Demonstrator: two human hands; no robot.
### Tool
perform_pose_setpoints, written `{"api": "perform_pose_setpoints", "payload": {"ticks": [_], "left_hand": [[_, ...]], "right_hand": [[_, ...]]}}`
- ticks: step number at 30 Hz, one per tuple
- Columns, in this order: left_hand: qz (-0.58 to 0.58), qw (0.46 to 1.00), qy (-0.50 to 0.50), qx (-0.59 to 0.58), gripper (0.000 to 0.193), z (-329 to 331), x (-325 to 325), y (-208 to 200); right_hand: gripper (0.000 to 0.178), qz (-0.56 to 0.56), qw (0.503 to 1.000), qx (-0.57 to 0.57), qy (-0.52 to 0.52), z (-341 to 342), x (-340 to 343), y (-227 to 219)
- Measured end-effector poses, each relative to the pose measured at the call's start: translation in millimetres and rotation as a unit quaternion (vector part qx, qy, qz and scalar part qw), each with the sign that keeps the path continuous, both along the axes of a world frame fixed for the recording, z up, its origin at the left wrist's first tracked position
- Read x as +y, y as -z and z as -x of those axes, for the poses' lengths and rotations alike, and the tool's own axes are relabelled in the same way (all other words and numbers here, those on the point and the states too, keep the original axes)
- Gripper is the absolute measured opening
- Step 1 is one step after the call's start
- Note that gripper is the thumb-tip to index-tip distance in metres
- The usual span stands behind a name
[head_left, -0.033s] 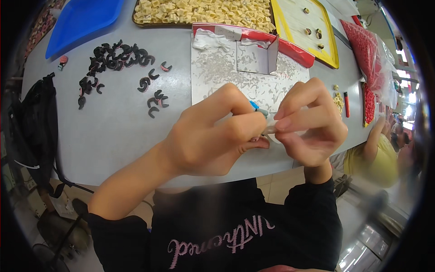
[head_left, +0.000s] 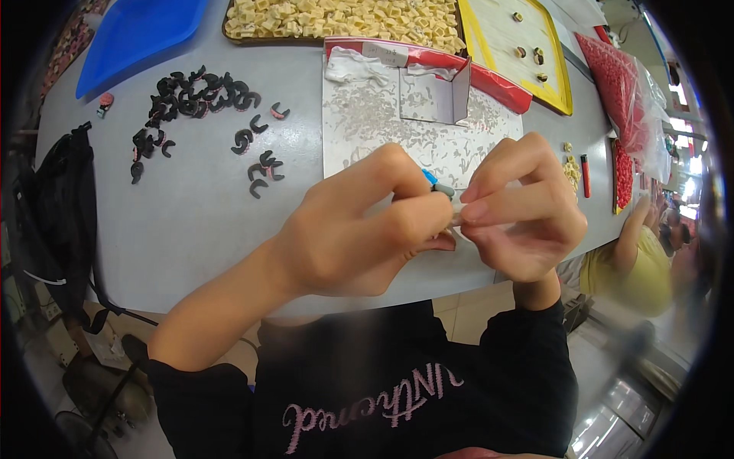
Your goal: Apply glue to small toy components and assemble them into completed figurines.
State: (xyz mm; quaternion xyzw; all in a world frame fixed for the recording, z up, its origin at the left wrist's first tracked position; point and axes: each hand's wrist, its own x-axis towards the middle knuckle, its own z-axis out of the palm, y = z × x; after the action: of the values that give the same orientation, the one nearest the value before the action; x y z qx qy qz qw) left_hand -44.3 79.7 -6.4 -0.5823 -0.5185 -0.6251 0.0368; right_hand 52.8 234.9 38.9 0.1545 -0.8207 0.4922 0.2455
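Two hands meet at near table edge w/ no shift visible: left hand (head_left: 359, 229) pinches blue-grey tool (head_left: 434, 183), right hand (head_left: 520, 210) pinches tiny part, too small to ID.

Left hand (head_left: 359, 229): curled tight on a small blue and grey tool (head_left: 434, 183), over the table edge.
Right hand (head_left: 520, 206): fingertips pinched right by the tool tip (tiny piece there, too small to tell).
Grey table (head_left: 191, 222): black curved bits (head_left: 202, 99) lying loose at the left.
Far side: blue tray (head_left: 141, 34), tray of pale yellow pieces (head_left: 336, 17), yellow tray (head_left: 527, 53).
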Motion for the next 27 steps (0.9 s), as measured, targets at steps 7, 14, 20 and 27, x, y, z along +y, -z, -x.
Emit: {"api": "perform_pose_setpoints", "payload": {"ticks": [7,14,20,27], "left_hand": [[0.006,1.0,-0.011,0.022,0.036,0.0,1.7,5.4],[0.02,0.999,-0.02,0.027,0.037,-0.1,0.6,10.4],[0.019,0.999,-0.031,0.04,0.038,2.8,1.9,9.3],[0.018,0.999,-0.029,0.029,0.039,5.6,2.4,4.6]], "right_hand": [[0.019,-0.148,0.988,0.034,0.034,3.1,0.2,-4.7],[0.024,-0.141,0.989,0.014,0.03,0.2,-1.2,-3.7],[0.027,-0.16,0.985,0.006,0.056,-0.8,-2.9,-4.7],[0.026,-0.077,0.994,0.03,0.072,-0.9,-1.6,-2.7]]}}
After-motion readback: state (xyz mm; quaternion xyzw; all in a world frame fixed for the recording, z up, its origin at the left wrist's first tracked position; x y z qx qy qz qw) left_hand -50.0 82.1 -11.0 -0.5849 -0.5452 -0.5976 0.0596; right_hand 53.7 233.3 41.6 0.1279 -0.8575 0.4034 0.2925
